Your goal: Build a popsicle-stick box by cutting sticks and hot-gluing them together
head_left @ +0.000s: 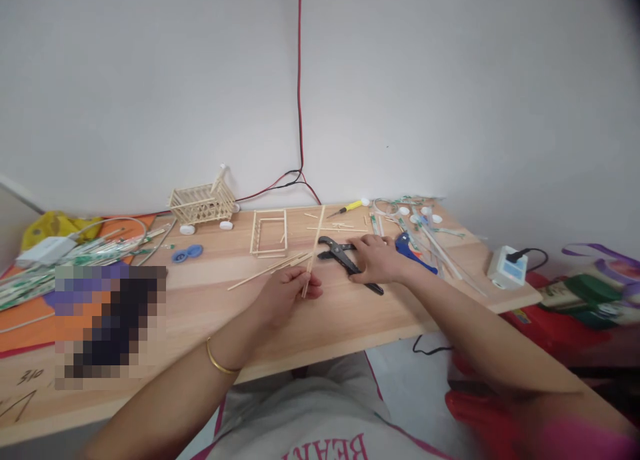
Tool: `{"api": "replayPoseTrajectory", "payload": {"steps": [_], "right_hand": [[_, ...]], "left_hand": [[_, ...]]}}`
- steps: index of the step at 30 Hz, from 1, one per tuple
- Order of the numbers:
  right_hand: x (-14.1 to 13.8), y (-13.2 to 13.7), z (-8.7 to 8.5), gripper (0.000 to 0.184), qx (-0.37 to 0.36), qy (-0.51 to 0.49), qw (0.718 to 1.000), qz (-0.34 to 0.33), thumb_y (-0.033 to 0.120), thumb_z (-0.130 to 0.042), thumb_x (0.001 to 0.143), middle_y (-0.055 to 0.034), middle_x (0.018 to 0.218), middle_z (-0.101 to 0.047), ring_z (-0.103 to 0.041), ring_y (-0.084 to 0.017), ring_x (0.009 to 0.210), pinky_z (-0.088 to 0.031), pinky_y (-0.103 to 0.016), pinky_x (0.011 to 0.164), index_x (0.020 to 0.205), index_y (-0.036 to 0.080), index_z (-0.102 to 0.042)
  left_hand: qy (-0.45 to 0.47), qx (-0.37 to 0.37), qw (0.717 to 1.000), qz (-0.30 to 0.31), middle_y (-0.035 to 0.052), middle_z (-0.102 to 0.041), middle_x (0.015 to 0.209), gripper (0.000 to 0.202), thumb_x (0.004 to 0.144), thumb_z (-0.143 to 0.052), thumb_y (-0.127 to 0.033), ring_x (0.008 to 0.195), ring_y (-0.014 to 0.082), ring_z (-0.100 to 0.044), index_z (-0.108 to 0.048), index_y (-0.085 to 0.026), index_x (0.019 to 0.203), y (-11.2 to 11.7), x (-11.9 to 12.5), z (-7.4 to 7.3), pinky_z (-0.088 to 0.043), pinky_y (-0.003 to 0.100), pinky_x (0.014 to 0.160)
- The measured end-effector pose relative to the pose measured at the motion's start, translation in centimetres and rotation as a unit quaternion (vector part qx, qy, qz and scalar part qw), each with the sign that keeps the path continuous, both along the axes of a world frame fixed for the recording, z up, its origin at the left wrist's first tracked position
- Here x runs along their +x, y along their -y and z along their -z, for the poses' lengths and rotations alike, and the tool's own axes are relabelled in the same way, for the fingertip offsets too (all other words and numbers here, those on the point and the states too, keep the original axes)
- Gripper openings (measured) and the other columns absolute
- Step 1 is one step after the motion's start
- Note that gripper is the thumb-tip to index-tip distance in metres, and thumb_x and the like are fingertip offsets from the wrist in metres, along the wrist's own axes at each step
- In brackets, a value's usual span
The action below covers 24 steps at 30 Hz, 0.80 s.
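The left hand has its grip pinched on a thin wooden stick, which slants up and away above the near middle of the surface. The right hand lies over the handles of the black pliers, just right of the stick; whether its grip is closed on them I cannot tell. Far left of the stick stands a square stick frame, and farther left a small wooden cart (white wheels and all). A blue tool lies just right of the right hand.
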State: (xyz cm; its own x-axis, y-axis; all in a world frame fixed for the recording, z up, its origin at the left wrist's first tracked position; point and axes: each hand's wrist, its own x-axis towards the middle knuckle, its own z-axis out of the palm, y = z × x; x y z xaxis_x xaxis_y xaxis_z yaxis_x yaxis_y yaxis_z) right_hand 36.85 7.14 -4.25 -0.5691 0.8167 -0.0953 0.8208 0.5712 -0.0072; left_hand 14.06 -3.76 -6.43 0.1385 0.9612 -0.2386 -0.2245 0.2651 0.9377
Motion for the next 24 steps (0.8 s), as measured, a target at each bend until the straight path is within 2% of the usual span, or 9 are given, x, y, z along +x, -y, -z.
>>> {"api": "replayPoseTrajectory", "payload": {"steps": [2, 6, 9, 12, 15, 18, 21, 24], "right_hand": [[-0.4, -0.1, 0.2, 0.078, 0.017, 0.006, 1.0, -0.015, 0.055, -0.064, 0.059, -0.0176, 0.118, -0.051, -0.043, -0.036, 0.113, -0.018, -0.054, 0.098, 0.125, 0.018, -0.046], [-0.8, 0.0, 0.2, 0.066, 0.05, 0.003, 0.999, -0.017, 0.049, -0.061, 0.06, -0.0164, 0.11, -0.054, -0.048, -0.032, 0.105, -0.015, -0.052, 0.099, 0.116, 0.014, -0.051], [-0.6, 0.2, -0.8, 0.059, 0.069, -0.018, 0.997, -0.011, 0.047, -0.059, 0.062, -0.0148, 0.106, -0.057, -0.049, -0.033, 0.104, -0.012, -0.056, 0.098, 0.111, 0.015, -0.054], [-0.2, 0.5, -2.5, 0.049, 0.068, -0.075, 0.995, -0.003, 0.04, -0.058, 0.063, -0.0115, 0.106, -0.058, -0.045, -0.034, 0.108, -0.019, -0.055, 0.096, 0.108, 0.019, -0.055], [0.4, 0.8, -4.0, 0.046, 0.048, -0.163, 0.986, 0.004, 0.033, -0.057, 0.063, -0.0113, 0.111, -0.056, -0.044, -0.033, 0.11, -0.029, -0.048, 0.093, 0.108, 0.019, -0.053], [0.9, 1.9, -4.8, 0.049, -0.017, -0.264, 0.964, -0.012, 0.03, -0.054, 0.067, -0.0099, 0.109, -0.055, -0.05, -0.027, 0.101, -0.038, -0.04, 0.086, 0.115, 0.018, -0.046], [1.1, 4.3, -5.0, 0.051, -0.101, -0.312, 0.945, -0.004, 0.024, -0.05, 0.07, -0.0058, 0.099, -0.056, -0.055, -0.021, 0.086, -0.044, -0.033, 0.075, 0.119, 0.019, -0.038], [0.6, 7.4, -4.8, 0.056, -0.154, -0.294, 0.943, -0.001, 0.017, -0.052, 0.065, -0.0053, 0.098, -0.057, -0.056, -0.021, 0.086, -0.045, -0.032, 0.077, 0.12, 0.019, -0.039]], "left_hand": [[0.059, -0.016, 0.998, -0.013, 0.0051, -0.065, 0.076, 0.028, 0.072, -0.066, -0.038, 0.071, 0.0145, -0.063, -0.061, -0.012, 0.074, -0.1, -0.1, 0.2, -0.051, 0.033, 0.075], [0.087, -0.026, 0.996, -0.027, 0.0054, -0.064, 0.077, 0.026, 0.071, -0.069, -0.035, 0.072, 0.0159, -0.065, -0.061, -0.011, 0.075, 0.0, -0.3, 0.0, -0.052, 0.033, 0.075], [0.091, -0.022, 0.995, -0.033, 0.0062, -0.065, 0.08, 0.025, 0.072, -0.068, -0.035, 0.073, 0.0158, -0.065, -0.061, -0.011, 0.077, 0.1, -0.6, -0.2, -0.053, 0.034, 0.076], [0.077, -0.009, 0.996, -0.033, 0.0065, -0.065, 0.081, 0.026, 0.073, -0.067, -0.037, 0.074, 0.0159, -0.065, -0.061, -0.011, 0.077, 0.1, -0.7, -0.3, -0.052, 0.034, 0.077], [0.01, 0.03, 0.999, -0.039, 0.0063, -0.066, 0.082, 0.027, 0.076, -0.062, -0.039, 0.075, 0.0166, -0.066, -0.062, -0.012, 0.078, 0.3, -0.9, -0.5, -0.052, 0.032, 0.075], [-0.107, 0.099, 0.987, -0.063, 0.0056, -0.067, 0.082, 0.027, 0.082, -0.053, -0.04, 0.077, 0.0177, -0.066, -0.062, -0.014, 0.083, 0.6, -1.1, -1.0, -0.05, 0.03, 0.074], [-0.224, 0.172, 0.954, -0.098, 0.004, -0.069, 0.08, 0.027, 0.087, -0.045, -0.038, 0.079, 0.0173, -0.066, -0.062, -0.017, 0.088, 1.1, -1.2, -1.6, -0.047, 0.031, 0.079], [-0.306, 0.228, 0.917, -0.118, 0.0032, -0.07, 0.081, 0.027, 0.089, -0.041, -0.036, 0.082, 0.0168, -0.065, -0.062, -0.018, 0.092, 1.6, -1.0, -2.2, -0.045, 0.03, 0.082]]}}
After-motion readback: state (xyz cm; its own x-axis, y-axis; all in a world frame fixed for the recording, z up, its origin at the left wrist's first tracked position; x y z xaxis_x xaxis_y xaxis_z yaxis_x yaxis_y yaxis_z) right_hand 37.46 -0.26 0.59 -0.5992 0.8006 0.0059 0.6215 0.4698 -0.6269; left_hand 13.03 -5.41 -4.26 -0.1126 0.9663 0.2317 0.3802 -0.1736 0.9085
